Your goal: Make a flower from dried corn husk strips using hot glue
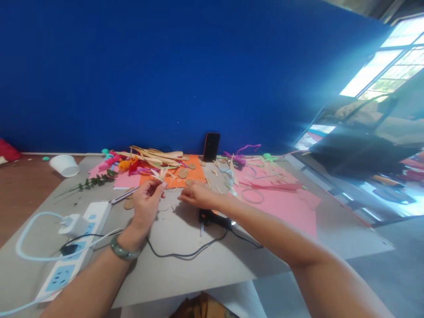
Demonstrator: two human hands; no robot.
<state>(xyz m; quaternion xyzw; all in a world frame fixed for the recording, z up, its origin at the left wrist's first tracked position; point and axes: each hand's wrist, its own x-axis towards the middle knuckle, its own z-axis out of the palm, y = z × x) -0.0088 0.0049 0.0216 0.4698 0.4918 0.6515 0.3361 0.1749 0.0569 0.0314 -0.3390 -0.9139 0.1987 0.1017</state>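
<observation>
My left hand (147,204) is raised a little above the grey table (185,260), its fingers pinched on a small bundle of pale straw strips (161,176). My right hand (198,195) lies low on the table beside it, fingers curled together near a round cardboard disc (189,181); what it holds, if anything, is hidden. Under my right wrist lies a black glue gun (212,218) with its black cable (185,252). Behind the hands an orange sheet (195,176) carries more discs and straw strips.
A white power strip (77,247) with a plugged charger lies at left, with a green sprig (89,182) and a tipped white cup (64,165) beyond. Pink paper (281,203) and pipe cleaners cover the right. A black phone (211,146) leans on the blue wall.
</observation>
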